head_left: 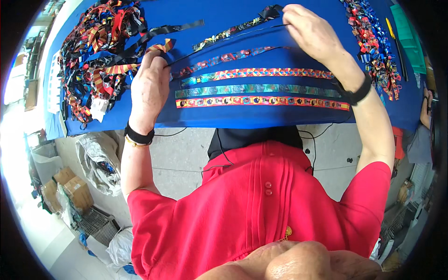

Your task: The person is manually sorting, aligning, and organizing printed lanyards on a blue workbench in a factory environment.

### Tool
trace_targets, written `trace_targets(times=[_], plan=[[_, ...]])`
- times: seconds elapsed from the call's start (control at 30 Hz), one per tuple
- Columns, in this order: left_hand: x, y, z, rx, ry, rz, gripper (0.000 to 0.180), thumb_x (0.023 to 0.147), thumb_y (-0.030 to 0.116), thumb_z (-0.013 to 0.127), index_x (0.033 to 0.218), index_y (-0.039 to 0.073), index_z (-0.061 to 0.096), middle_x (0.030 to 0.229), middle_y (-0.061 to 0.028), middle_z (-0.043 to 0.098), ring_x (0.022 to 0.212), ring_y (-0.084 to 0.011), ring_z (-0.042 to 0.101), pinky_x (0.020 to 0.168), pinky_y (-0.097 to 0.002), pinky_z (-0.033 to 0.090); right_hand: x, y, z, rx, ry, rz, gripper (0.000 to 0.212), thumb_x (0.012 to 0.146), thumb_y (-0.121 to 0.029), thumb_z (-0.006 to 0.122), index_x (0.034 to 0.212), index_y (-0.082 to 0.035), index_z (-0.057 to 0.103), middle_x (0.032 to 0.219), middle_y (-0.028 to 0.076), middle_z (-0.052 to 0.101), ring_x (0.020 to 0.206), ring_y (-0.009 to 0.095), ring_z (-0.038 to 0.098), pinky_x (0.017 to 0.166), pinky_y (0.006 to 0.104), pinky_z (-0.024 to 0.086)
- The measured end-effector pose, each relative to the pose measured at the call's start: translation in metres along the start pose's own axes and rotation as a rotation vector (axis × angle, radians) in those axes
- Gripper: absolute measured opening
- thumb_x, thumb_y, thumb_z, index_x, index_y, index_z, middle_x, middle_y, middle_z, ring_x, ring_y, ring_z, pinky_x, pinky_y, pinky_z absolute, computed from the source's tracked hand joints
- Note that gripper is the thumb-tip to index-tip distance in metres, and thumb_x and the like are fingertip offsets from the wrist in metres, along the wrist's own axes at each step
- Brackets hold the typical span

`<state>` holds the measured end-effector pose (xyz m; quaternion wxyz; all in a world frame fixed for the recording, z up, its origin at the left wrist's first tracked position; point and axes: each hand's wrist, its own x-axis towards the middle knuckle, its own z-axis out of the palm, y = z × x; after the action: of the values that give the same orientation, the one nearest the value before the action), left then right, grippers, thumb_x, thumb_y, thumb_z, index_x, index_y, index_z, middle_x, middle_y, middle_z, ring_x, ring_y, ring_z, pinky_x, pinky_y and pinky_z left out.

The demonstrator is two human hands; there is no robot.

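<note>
My left hand (150,86) is closed at the right edge of a tangled heap of printed fabric straps (100,37). Its fingers pinch the end of a dark strap (219,42), seen nearly edge-on and drawn taut toward my right hand (313,36). The right fingers are closed around its far end. Just above it, a black strap with a gold pattern (228,33) also runs up to the right fingertips. A red and yellow striped strap (122,69) lies against my left hand. Below lie a red-blue strap (228,57), a red-yellow-blue strap (261,73), a green strap (261,89) and a red-yellow strap (261,101).
The blue-covered table (261,119) carries another pile of straps (371,46) at right. Beyond that lie a yellow tool (390,29) and green material (409,42). A white sack (97,158) and cardboard boxes (74,189) stand on the floor. Another person's hand (426,109) shows far right.
</note>
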<state>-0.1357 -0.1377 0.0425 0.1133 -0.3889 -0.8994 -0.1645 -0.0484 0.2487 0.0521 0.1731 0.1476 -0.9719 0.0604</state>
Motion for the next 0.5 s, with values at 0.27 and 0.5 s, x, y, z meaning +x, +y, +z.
trace_targets(times=[0.27, 0.5], plan=[[-0.03, 0.03, -0.015, -0.06, -0.084, -0.057, 0.01, 0.092, 0.003, 0.063, 0.1, 0.006, 0.059, 0.096, -0.0122, 0.065, 0.085, -0.0346, 0.067, 0.071, -0.0406, 0.055, -0.089, -0.032, -0.04, 0.07, -0.045, 0.137, 0.011, 0.095, -0.004, 0.061, 0.104, -0.006, 0.056, 0.095, 0.012, 0.065, 0.086, 0.034, 0.067, 0.073, 0.0413, 0.056], [-0.044, 0.029, -0.001, 0.034, -0.17, 0.011, 0.008, 0.091, 0.004, 0.063, 0.095, 0.007, 0.058, 0.087, -0.0116, 0.06, 0.081, -0.033, 0.065, 0.069, -0.0413, 0.054, -0.14, -0.041, -0.027, 0.011, -0.039, 0.157, 0.014, 0.091, 0.001, 0.06, 0.104, -0.003, 0.06, 0.097, 0.012, 0.066, 0.089, 0.03, 0.068, 0.077, 0.0379, 0.057]])
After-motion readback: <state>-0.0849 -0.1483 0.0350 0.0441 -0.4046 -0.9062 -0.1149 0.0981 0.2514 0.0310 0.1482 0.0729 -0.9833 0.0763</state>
